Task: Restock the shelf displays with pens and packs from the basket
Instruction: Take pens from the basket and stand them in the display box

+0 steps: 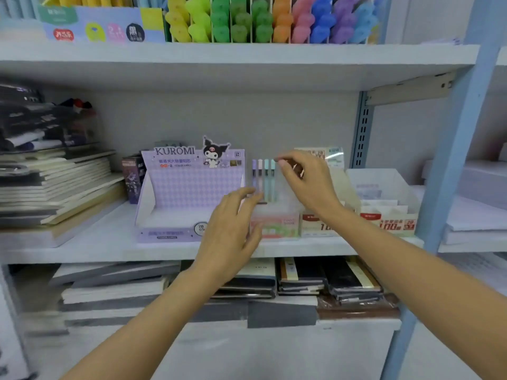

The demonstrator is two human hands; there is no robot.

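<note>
Both bare forearms reach in, the left from 7 o'clock and the right from 5 o'clock. The left hand [233, 231] is palm down, its fingers straight and pointing to 1 o'clock. The right hand [304, 182], at 1 o'clock from it, curls its fingers toward 10 o'clock and pinches the top of the pen pack [264, 179].

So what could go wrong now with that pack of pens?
The pen pack is held only by a pinch of the right hand at its top corner, so it could slip or swing. The left hand merely touches its lower edge with straight fingers. Standing tall over the small pink box, it might tip against the Kuromi display.
</note>
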